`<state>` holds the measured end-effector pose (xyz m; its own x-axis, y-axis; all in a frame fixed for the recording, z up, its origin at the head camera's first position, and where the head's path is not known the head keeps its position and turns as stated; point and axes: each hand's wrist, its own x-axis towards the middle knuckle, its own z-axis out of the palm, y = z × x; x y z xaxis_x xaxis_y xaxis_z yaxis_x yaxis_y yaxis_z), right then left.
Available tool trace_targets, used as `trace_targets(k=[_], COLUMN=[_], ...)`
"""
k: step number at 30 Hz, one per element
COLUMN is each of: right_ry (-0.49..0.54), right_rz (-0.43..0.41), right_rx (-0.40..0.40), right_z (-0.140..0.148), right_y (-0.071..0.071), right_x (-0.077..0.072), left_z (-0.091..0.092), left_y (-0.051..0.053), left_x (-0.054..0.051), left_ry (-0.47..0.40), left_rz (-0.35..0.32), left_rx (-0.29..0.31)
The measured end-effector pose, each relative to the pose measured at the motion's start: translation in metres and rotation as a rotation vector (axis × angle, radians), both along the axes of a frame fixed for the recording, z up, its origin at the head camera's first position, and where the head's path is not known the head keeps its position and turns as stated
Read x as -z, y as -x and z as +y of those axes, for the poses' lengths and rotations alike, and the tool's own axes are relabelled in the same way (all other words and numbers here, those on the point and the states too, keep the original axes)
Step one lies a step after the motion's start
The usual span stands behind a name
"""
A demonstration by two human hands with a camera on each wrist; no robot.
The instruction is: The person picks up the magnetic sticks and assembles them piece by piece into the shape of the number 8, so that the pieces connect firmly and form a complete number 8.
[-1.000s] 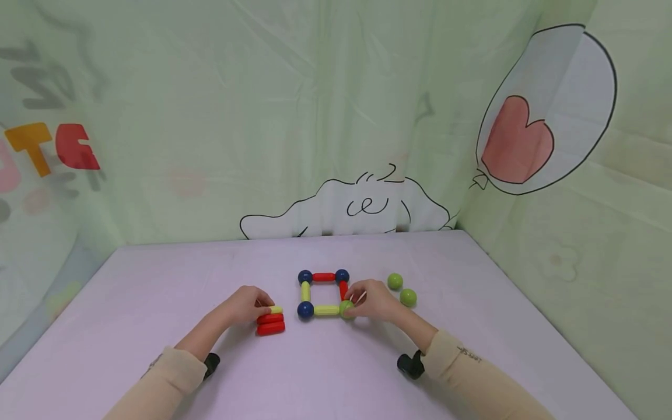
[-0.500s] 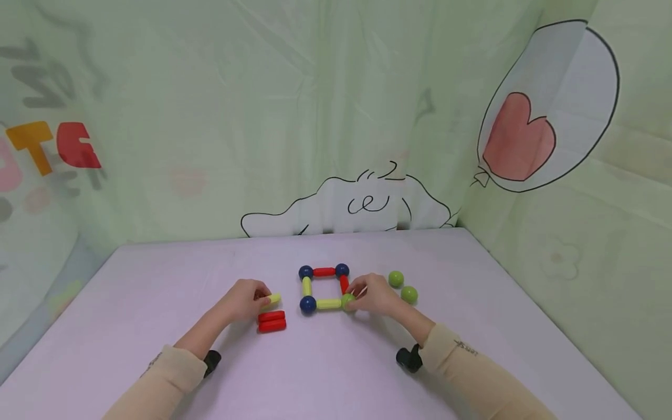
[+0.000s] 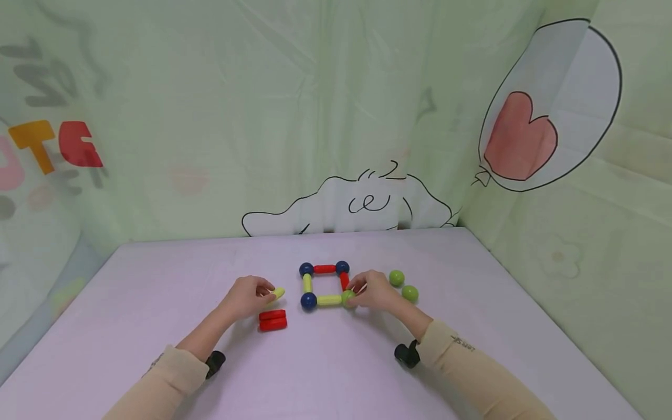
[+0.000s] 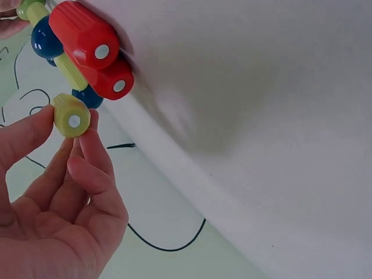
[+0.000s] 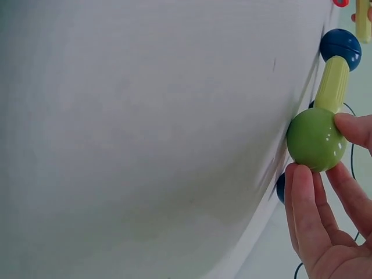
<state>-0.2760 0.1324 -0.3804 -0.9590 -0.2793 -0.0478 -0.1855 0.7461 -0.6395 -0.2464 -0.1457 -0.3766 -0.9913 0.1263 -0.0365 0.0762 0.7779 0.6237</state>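
Pinching a yellow rod (image 4: pixel 70 107) in the left hand (image 3: pixel 248 297), thumb on one side and fingers on the other, a little apart from the square (image 3: pixel 307 283) on its left and beyond two red rods (image 3: pixel 273 324) lying side by side on the table (image 3: pixel 336 367). Hard to tell if raised or touching the table. Gripping a green ball (image 5: pixel 315 139) in the right hand (image 3: pixel 375 290) between thumb and fingertips, at the near right corner of the square, against the end of a second yellow rod (image 5: pixel 332 84), with blue balls (image 3: pixel 308 301) at the other three corners. Looks light, stiff and hardly fragile in the case of the yellow rod, probably plastic; best held mid-length by the flanks, leaving both ends free. Perhaps magnetic at the disc (image 4: pixel 74 121), so liable to tug toward a neighbour. Expect more slipping and rolling from the glossy green ball; best held from opposite sides, clear of the joint
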Motion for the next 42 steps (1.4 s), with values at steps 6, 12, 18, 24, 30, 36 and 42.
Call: trace_targets(k=[6,12,18,24,30,36,42], right_ry=[-0.002,-0.001,-0.003,-0.003,0.001,-0.005,0.001], right_rz=[0.002,-0.010,-0.014,-0.016,0.002,0.001,-0.015], right_rx=[0.016,0.050,0.059,0.060,0.050,0.050,0.061], right_z=[-0.001,-0.003,-0.002,-0.002,-0.004,-0.005,-0.005], right_y=[0.005,0.010,0.013,0.015,0.016,0.017,0.019], right_x=[0.001,0.002,0.003,0.003,0.003,0.005,0.006], left_z=[0.007,0.016,0.025,0.030,0.036,0.041,0.051], left_y=[-0.002,-0.007,-0.009,-0.008,-0.006,-0.005,-0.006], left_x=[-0.001,-0.004,-0.003,0.000,0.001,0.004,0.004], left_ry=[-0.046,-0.054,-0.035,-0.035,-0.039,-0.036,-0.041], left_rz=[-0.051,-0.072,-0.071,-0.070,-0.084,-0.103,-0.113], left_rx=[-0.038,-0.030,-0.024,-0.021,-0.017,-0.036,-0.053])
